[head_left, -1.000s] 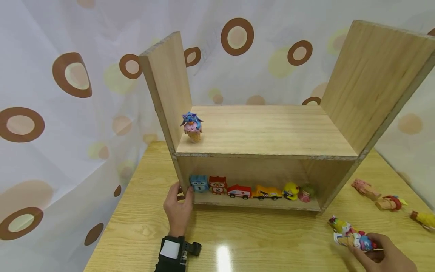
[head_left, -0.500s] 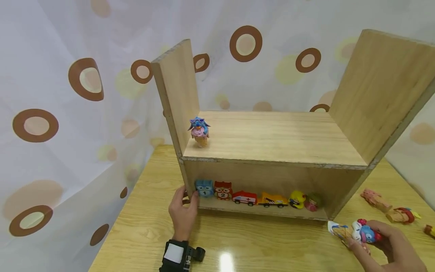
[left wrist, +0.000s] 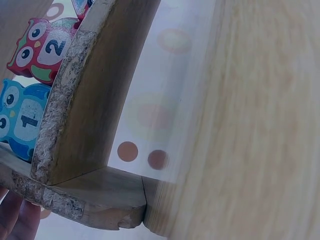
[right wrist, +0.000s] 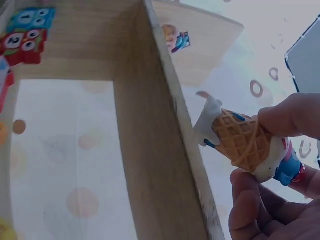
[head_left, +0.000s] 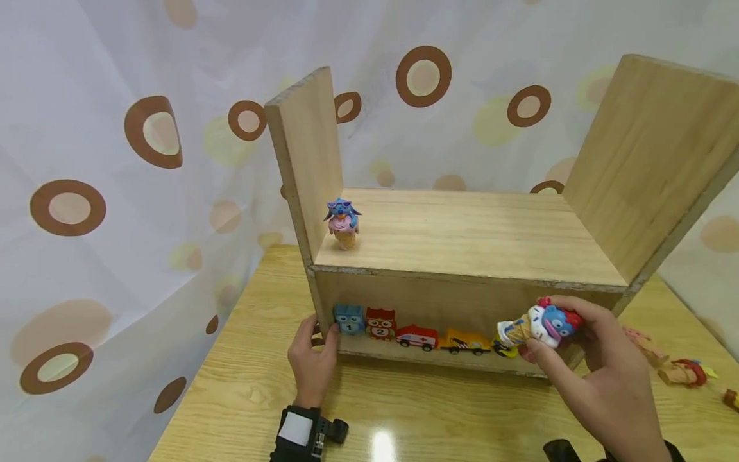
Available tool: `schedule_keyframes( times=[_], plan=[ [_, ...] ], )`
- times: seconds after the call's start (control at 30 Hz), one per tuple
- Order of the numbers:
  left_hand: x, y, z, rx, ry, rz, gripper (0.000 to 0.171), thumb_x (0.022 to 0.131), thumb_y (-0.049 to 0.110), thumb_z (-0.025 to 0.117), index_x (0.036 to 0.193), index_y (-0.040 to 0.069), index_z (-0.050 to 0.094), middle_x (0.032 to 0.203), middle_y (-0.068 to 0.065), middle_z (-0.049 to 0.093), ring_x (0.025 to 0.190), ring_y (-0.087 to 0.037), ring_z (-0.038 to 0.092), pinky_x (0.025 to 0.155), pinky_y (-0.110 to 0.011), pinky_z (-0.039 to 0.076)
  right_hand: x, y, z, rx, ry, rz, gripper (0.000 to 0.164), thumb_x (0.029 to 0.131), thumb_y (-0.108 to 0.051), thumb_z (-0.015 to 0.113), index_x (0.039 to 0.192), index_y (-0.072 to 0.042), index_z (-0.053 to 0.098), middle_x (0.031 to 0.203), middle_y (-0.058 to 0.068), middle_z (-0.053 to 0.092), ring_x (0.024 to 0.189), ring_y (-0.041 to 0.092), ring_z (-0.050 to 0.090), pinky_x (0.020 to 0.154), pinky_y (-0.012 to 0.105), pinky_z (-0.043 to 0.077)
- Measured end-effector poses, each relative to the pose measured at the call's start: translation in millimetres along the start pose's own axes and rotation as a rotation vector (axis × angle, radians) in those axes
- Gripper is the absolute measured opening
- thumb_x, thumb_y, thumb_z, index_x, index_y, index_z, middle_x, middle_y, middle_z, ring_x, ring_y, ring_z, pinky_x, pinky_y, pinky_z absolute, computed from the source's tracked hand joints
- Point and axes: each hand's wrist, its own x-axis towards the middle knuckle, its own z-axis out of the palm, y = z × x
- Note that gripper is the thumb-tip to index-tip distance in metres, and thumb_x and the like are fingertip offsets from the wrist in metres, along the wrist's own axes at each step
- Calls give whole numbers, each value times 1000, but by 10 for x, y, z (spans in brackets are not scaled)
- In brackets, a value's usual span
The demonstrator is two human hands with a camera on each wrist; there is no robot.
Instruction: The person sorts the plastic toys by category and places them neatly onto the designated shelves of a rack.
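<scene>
My right hand (head_left: 606,366) pinches an ice-cream cone figurine (head_left: 543,324) with a blue character and white scoop. It lies sideways, cone end to the left, before the right part of the wooden shelf (head_left: 473,237). The right wrist view shows the waffle cone (right wrist: 245,140) between thumb and fingers, close to a board edge. My left hand (head_left: 313,359) grips the lower left side panel, thumb in front; its fingertips (left wrist: 25,220) show below the board in the left wrist view. Another ice-cream figurine (head_left: 344,224), blue and pink, stands upright on the upper board's left end.
The lower shelf holds a blue owl (head_left: 349,319), a red owl (head_left: 381,324), a toy ambulance (head_left: 417,337), an orange truck (head_left: 464,342) and a yellow duck (head_left: 505,348). Several figurines, one red-topped (head_left: 686,372), lie on the table at right. Tall side panels (head_left: 664,160) flank the upper board.
My right hand has lifted the ice-cream figurine off the table area at right and carried it up and left, before the shelf. My left hand stays on the side panel. The head view shifted slightly.
</scene>
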Motion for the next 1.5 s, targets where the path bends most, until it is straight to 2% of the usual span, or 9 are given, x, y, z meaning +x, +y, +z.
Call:
schedule_keyframes(
  times=[0.1, 0.23, 0.4, 0.47, 0.7, 0.87, 0.97, 1.13, 1.5],
  plan=[
    [-15, -9, -13, 2, 3, 10, 27, 85, 4, 74, 112, 5, 70, 102, -11, 74, 81, -23, 71, 61, -23, 57, 134, -52, 70, 27, -31, -63, 72, 67, 27, 71, 133, 4, 53, 116, -11, 58, 85, -2, 58, 65, 7, 50],
    [-23, -15, -19, 3, 0, 16, 28, 85, 4, 74, 113, 5, 70, 102, -11, 73, 81, -23, 71, 60, -24, 57, 282, -145, 148, -18, -42, -90, 70, 69, 21, 74, 133, 2, 53, 112, -17, 55, 84, -5, 56, 62, 7, 48],
    [-3, -16, -10, -6, -1, 5, 30, 85, 4, 74, 114, 5, 70, 103, -12, 73, 82, -23, 71, 61, -26, 58, 488, -252, 265, -27, -36, -137, 65, 70, 15, 77, 130, -2, 57, 111, -21, 56, 87, -6, 56, 74, 3, 46],
    [4, -16, 0, -5, -2, -2, 30, 85, 4, 74, 114, 5, 70, 103, -12, 73, 83, -23, 71, 61, -26, 58, 594, -298, 319, -12, -39, -168, 66, 71, 14, 77, 131, -4, 59, 111, -17, 59, 88, -6, 57, 82, 3, 45],
    [-15, 24, 8, -3, -7, -39, 29, 85, 6, 74, 114, 5, 69, 105, -11, 73, 84, -22, 71, 62, -27, 58, 915, -424, 551, 38, -105, -213, 64, 74, 7, 80, 133, -4, 59, 116, 11, 64, 97, -3, 58, 86, 3, 46],
    [-12, 39, -6, 15, -11, -49, 29, 86, 6, 73, 114, 5, 69, 107, -12, 73, 86, -22, 71, 63, -29, 59, 1088, -460, 736, 5, -155, -237, 62, 77, 2, 80, 135, -2, 56, 117, 15, 64, 96, 16, 65, 83, 3, 46],
    [7, 35, -10, 21, -16, -41, 29, 86, 6, 73, 114, 4, 69, 107, -13, 73, 86, -23, 71, 62, -30, 59, 1172, -488, 830, -1, -181, -227, 60, 80, 1, 79, 135, -2, 55, 118, 16, 65, 98, 26, 67, 84, 13, 53],
    [27, 27, -31, 33, -16, -25, 29, 85, 6, 74, 114, 3, 69, 106, -14, 73, 86, -24, 72, 62, -29, 59, 1286, -543, 984, -20, -235, -219, 56, 82, -1, 76, 133, 2, 54, 117, 17, 65, 103, 29, 66, 82, 41, 58],
    [20, 15, -19, 22, -21, -19, 28, 86, 6, 74, 113, 5, 69, 105, -12, 73, 84, -22, 71, 62, -28, 59, 1417, -537, 1217, -67, -318, -236, 56, 83, -1, 75, 134, 5, 52, 121, 19, 65, 106, 31, 67, 85, 41, 59]
  ],
)
